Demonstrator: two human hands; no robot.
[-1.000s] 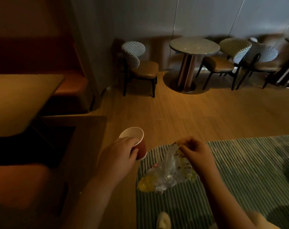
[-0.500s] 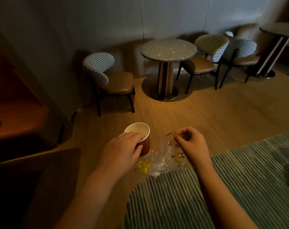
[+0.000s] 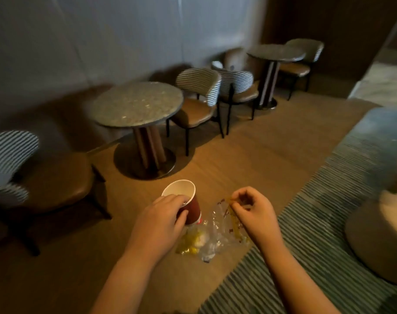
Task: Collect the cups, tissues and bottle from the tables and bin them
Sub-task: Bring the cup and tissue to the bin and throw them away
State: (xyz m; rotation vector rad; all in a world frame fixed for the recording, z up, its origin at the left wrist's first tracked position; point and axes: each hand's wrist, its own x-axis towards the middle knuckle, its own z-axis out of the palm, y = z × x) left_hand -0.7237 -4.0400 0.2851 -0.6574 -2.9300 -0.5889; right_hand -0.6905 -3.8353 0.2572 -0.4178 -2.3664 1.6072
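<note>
The head view looks down over both forearms, which reach in from the bottom edge of the frame. Just left of centre, the left hand (image 3: 163, 220) has its grip closed round the side of a red paper cup (image 3: 188, 207), fingers curled just under the rim. The cup is held above the wooden floor (image 3: 249, 159), tilted so that its white inside faces up and to the left. Right of centre, the right hand (image 3: 253, 209) has a narrow grip, thumb and fingertips pinching the upper edge of a clear plastic bag (image 3: 218, 234). The crumpled bag hangs between the two hands, with something yellow in its lower left part. Its left side lies just under the cup's base; whether they touch cannot be told. Above the hands stands a round speckled tabletop (image 3: 136, 105) on a pedestal, with striped-back chairs (image 3: 199, 87) on either side. A second round tabletop (image 3: 275, 53) stands in the upper right. A striped green rug (image 3: 317, 257) fills the lower right, with a blurred pedestal base (image 3: 379, 245) at the right edge.
</note>
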